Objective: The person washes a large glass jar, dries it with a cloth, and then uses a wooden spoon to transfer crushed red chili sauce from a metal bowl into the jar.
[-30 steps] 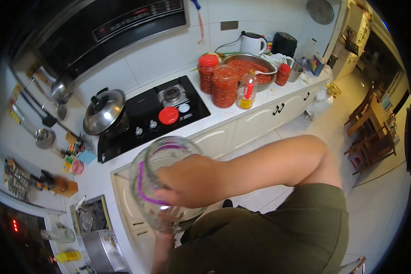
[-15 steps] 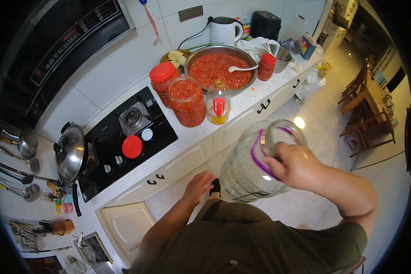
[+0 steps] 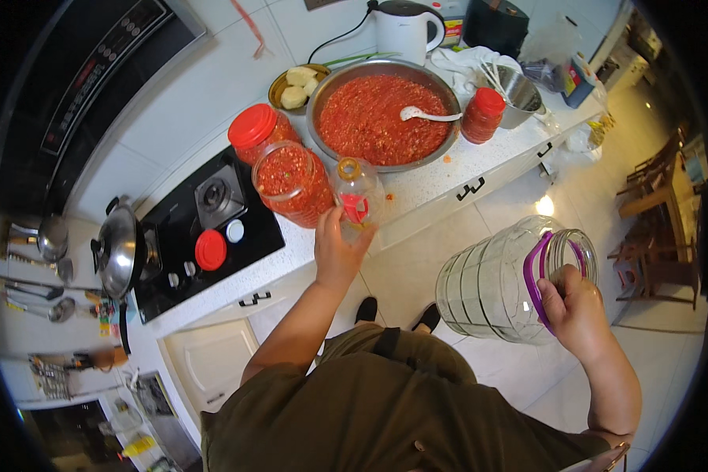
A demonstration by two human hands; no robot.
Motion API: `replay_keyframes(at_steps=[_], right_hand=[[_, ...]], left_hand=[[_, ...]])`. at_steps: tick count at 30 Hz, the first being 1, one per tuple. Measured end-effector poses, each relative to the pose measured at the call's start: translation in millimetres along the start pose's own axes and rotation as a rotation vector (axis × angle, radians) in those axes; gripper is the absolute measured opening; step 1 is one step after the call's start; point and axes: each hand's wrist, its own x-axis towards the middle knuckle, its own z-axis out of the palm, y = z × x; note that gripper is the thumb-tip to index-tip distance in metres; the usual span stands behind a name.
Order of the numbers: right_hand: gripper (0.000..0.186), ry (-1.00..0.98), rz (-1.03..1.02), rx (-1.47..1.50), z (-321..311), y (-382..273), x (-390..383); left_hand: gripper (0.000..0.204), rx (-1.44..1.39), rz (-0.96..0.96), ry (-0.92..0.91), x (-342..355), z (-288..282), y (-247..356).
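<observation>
My right hand grips a large ribbed glass jar by its purple handle, out over the floor with its mouth tilted toward the right. My left hand is wrapped round the lower part of a clear plastic bottle with a red label, at the counter's front edge. Beside it stand an uncapped jar full of chopped red paste and a red-lidded jar of the same. A wide steel basin of red paste with a white ladle sits behind the bottle.
The stove bears a lidded wok and a loose red lid. A small red-topped jar, a kettle and a bowl of peeled chunks share the counter. Wooden chairs are at the right.
My right hand has carried the glass jar rightward, away from the stove side. My left hand has risen to the counter and taken hold of the plastic bottle.
</observation>
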Motion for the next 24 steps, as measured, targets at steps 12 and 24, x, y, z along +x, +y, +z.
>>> replay_keyframes(at_steps=[12, 24], right_hand=[[0.030, -0.172, -0.318, -0.096, -26.3, 14.3, 73.2], [0.032, -0.146, -0.672, -0.162, 1.2, -103.0, 100.1]], left_hand=[[0.014, -0.113, -0.207, 0.219, -28.7, -34.6, 15.9], [0.022, -0.167, -0.466, 0.567, -57.3, -209.6, -56.9]])
